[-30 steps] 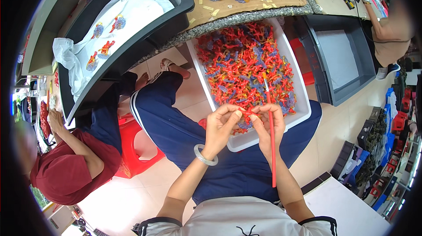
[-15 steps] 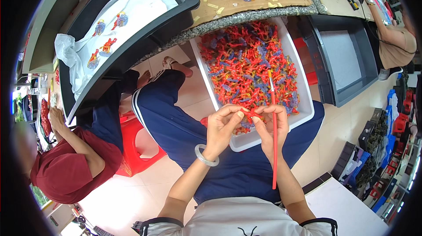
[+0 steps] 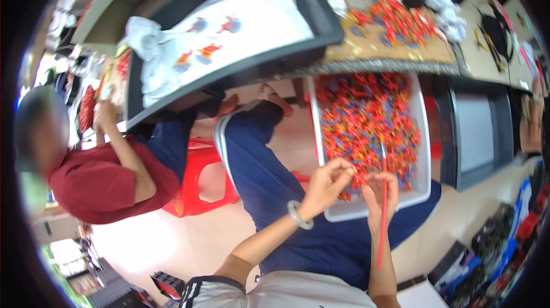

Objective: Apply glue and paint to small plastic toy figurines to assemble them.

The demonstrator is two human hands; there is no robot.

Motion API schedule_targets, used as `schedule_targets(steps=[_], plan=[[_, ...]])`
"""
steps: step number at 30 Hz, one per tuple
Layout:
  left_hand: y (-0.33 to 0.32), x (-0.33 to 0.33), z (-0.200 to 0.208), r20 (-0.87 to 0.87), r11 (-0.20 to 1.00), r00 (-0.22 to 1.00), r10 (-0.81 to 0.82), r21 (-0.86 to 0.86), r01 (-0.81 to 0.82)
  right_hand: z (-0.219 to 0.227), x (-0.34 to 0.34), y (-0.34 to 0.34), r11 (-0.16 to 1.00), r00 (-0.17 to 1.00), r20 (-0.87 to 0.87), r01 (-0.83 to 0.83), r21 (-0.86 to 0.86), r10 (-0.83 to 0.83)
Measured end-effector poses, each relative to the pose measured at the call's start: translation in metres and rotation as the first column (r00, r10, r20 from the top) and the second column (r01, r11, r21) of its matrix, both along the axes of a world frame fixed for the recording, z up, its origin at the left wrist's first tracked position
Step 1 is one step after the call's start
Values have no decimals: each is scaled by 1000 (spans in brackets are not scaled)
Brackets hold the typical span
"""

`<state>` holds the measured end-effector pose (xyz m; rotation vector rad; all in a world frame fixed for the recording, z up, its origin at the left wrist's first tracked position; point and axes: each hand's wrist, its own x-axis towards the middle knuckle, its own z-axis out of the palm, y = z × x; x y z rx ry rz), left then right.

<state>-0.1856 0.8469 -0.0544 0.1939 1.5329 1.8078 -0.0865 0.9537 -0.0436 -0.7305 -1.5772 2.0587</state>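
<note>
Your left hand (image 3: 327, 186) is above the near end of the white bin (image 3: 425, 147), thumb and forefinger drawn together; blur and the red background prevent telling whether a piece is pinched between them. Your right hand (image 3: 380, 193), just to its right above the same end of the bin, grips the red-handled brush (image 3: 382, 216) against the fingers, bristles directed toward the bin's far end and handle extending past its near rim. The step in hand appears to be fine fingertip work on a single piece, with the brush stowed in the grip, not applied. If the brush is required, the next move calls for a secure left pinch and a turn of the bristles toward the fingertips. The red figures (image 3: 366, 113), with blue and yellow parts, fill the bin below your hands. To the upper left of the bin, four separate pieces (image 3: 208, 53) lie spaced on white sheeting (image 3: 252, 21) in a dark tray (image 3: 325, 24); beyond the bin's far end, further figures (image 3: 401, 18) stand clustered on the workbench (image 3: 358, 56).
</note>
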Motion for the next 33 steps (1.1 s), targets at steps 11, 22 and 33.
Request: schedule_targets(steps=[11,22,33], plan=[[-57,-48,65,-165,981,981,102,-145,-127,-18,12,30,996,996,-21,91,-5,-91],[-45,-32,33,-46,986,988,147,91,-142,-14,12,40,912,956,288,-66,404,-58],[-35,-23,14,-207,997,976,65,45,-57,-44,-19,101,291,933,324,-270,918,-158]])
